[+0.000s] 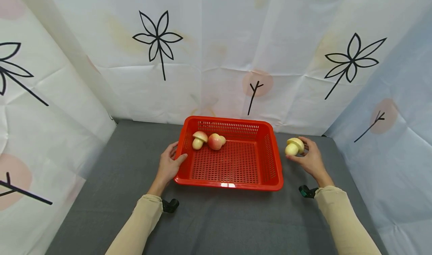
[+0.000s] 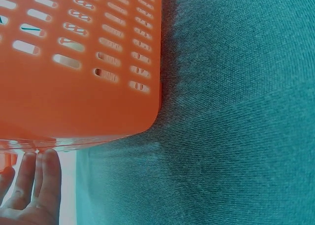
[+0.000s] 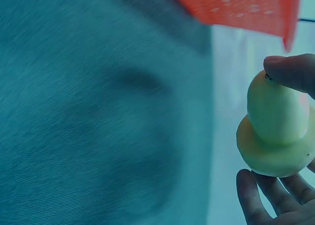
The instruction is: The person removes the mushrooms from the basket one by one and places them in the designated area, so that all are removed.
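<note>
A red plastic basket [image 1: 233,161] with slotted walls and floor sits on the table. My left hand [image 1: 168,164] holds its left rim, thumb over the edge and fingers along the outside; the left wrist view shows those fingers [image 2: 49,176] at the rim. Off the basket's right side, my right hand [image 1: 311,158] grips a yellow toy mushroom [image 1: 294,147] between thumb and fingers. In the right wrist view this mushroom [image 3: 278,116] hangs above the cloth, thumb on its stem end and fingers against the cap. Inside the basket, at the back left, lie two red-capped toy mushrooms [image 1: 200,139].
Dark grey cloth [image 1: 216,217] covers the table under the basket. White curtains with black leaf drawings [image 1: 216,52] stand along the back and both sides. A small dark camera mount [image 1: 170,205] is on the left wrist, and another mount [image 1: 308,191] is on the right.
</note>
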The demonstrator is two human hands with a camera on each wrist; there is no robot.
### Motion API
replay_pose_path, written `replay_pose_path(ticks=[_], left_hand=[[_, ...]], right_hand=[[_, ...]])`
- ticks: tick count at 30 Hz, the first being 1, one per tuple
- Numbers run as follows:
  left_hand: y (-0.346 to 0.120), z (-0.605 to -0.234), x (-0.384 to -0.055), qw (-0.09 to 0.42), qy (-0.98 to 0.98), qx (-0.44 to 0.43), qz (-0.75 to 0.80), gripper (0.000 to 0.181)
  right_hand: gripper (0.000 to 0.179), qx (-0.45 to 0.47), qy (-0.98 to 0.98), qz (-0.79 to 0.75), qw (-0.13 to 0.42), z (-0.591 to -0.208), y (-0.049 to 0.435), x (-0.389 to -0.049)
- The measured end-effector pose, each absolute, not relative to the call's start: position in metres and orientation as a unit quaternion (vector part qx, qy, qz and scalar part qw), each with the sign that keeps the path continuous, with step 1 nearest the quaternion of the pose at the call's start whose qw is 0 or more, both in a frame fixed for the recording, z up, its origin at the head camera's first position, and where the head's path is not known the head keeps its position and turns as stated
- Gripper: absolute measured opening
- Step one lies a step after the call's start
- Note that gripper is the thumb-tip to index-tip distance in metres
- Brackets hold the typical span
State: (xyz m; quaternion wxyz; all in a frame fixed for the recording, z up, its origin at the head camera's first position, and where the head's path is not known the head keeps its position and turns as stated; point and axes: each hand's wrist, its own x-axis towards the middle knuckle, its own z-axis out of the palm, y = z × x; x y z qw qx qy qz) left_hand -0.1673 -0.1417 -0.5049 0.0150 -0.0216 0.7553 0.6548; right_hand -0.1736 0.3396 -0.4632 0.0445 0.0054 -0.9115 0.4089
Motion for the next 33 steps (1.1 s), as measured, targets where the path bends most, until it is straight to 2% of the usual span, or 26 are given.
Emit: replay_pose_path(ticks=[8, 17, 33], left_hand=[[-0.142, -0.505, -0.167, 0.016, 0.750, -0.021, 0.661, 0.061], [-0.142, -0.504, -0.167, 0.017, 0.748, -0.015, 0.663, 0.061], [-0.140, -0.498, -0.166, 0.030, 0.744, -0.029, 0.666, 0.064]], right_hand=[[0.087, -0.037, -0.926, 0.373, 0.033, -0.487, 0.348, -0.174], [0.085, -0.062, -0.931, 0.357, 0.046, -0.504, 0.354, -0.179], [0.085, -0.054, -0.932, 0.355, 0.046, -0.511, 0.351, -0.178]])
